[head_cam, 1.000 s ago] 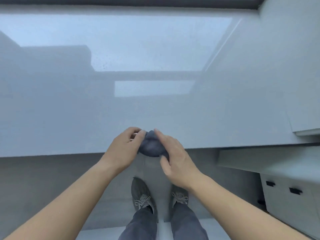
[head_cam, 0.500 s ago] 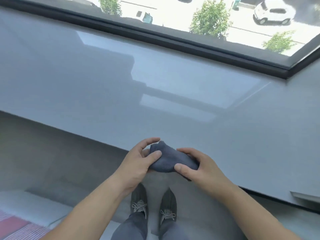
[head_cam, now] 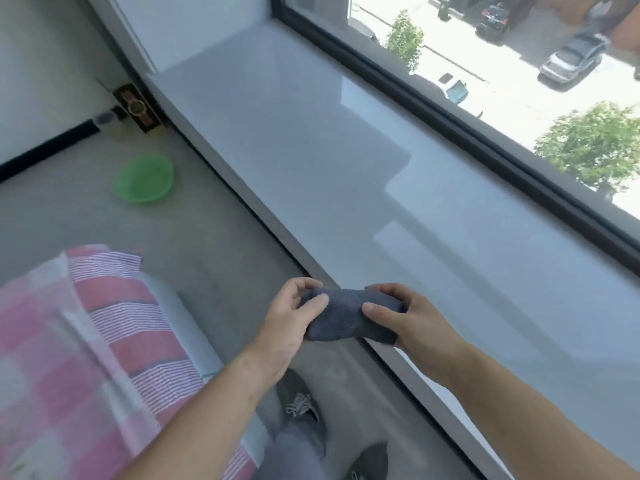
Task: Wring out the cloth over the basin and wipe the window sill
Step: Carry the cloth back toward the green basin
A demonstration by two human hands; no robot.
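Dark grey cloth (head_cam: 348, 318) bunched into short roll, long axis running left-right, held in air above near edge of window sill (head_cam: 346, 174). Left hand (head_cam: 294, 327) grips left end, fingers curled over top, thumb across front. Right hand (head_cam: 408, 320) grips right end, thumb on front face. Green basin (head_cam: 144, 179) on floor (head_cam: 214, 258), well apart to left. Pink striped bedding (head_cam: 86, 341) at lower left.
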